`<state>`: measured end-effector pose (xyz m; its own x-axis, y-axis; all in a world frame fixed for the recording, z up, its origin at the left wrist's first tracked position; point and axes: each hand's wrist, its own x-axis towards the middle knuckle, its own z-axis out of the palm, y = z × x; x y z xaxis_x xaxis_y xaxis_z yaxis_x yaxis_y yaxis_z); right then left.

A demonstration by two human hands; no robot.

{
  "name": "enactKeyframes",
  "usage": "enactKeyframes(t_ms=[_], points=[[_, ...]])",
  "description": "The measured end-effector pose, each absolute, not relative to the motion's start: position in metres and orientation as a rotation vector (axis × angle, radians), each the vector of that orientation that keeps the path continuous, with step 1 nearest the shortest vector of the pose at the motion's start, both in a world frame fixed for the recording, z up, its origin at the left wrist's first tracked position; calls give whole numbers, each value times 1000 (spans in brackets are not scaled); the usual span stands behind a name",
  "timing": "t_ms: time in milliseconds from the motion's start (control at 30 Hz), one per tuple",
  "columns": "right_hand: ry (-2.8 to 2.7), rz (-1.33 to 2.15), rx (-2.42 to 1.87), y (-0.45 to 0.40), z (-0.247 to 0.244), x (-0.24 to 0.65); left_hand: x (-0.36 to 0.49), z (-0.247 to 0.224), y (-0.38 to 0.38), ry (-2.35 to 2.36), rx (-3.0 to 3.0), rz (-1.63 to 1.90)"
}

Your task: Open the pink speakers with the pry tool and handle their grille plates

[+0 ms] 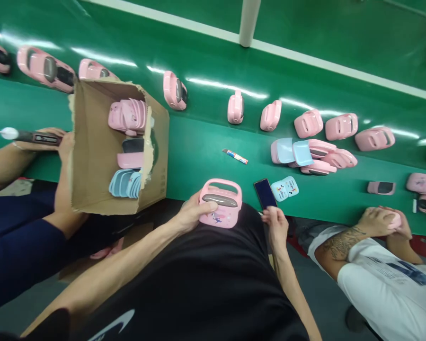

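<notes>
One phone [265,193], one tabletop carton [92,147], perhaps twenty pink cases [225,216]

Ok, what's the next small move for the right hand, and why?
Probably bring the right hand over to steady the pink case: only the left hand holds it, while the right is apart from it, near the phone.

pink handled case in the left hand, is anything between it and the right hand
Nothing visible blocks the gap between the pink handled case and the right hand. Only black clothing shows there, seemingly below them. The dark smartphone lies near the right hand, off that line.
</notes>
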<state>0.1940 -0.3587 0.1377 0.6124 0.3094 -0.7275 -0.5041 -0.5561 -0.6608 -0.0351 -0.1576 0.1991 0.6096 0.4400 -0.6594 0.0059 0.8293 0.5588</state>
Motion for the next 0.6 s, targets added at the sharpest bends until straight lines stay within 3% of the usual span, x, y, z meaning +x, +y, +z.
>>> enactKeyframes(t_ms=[267,600], points=[[250,1151,-2148,-424,58,234,6,186,-180,840,430,264],[66,1028,-2109,-440,88,259,22,201,-184,822,670,181]])
